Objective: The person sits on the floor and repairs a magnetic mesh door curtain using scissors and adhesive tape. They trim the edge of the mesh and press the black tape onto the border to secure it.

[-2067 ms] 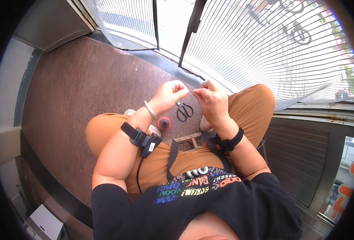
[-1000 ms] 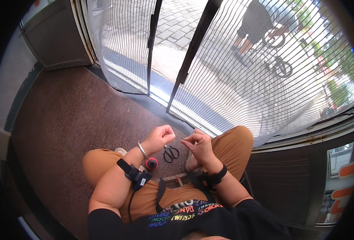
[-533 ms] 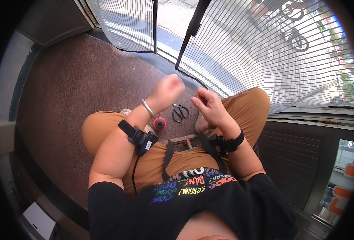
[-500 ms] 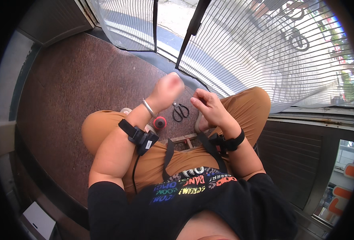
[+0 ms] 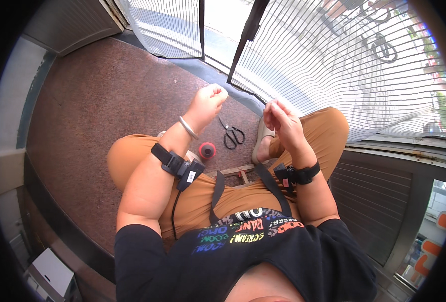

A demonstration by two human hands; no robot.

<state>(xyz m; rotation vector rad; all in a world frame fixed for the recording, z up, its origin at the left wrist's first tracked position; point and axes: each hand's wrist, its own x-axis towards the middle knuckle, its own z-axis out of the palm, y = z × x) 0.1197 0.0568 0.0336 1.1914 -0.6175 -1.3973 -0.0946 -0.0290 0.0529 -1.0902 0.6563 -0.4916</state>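
Both hands are raised over the floor between my bent knees, some way apart. My left hand (image 5: 207,105), with a bangle on its wrist, is closed, thumb and finger pinched together. My right hand (image 5: 285,125) also has its fingers drawn together in a pinch. Anything held in either is too small or thin to make out. On the floor between them lie black-handled scissors (image 5: 231,137), their blades pointing away from me. Closer to my left forearm stands a small round red object with a dark top (image 5: 207,150), perhaps a spool.
A wooden frame (image 5: 243,168) with a red piece lies between my legs. Striped mesh curtains (image 5: 313,65) hang at a doorway ahead, with a bicycle (image 5: 384,48) outside. A dark panel (image 5: 369,201) stands at right, a white box (image 5: 52,272) at lower left. Brown speckled floor (image 5: 92,100) spreads left.
My hands have drawn farther apart: the right has risen and shifted right, and the left, blurred before, has turned so its pinched fingers show. The scissors and red object stay on the floor.
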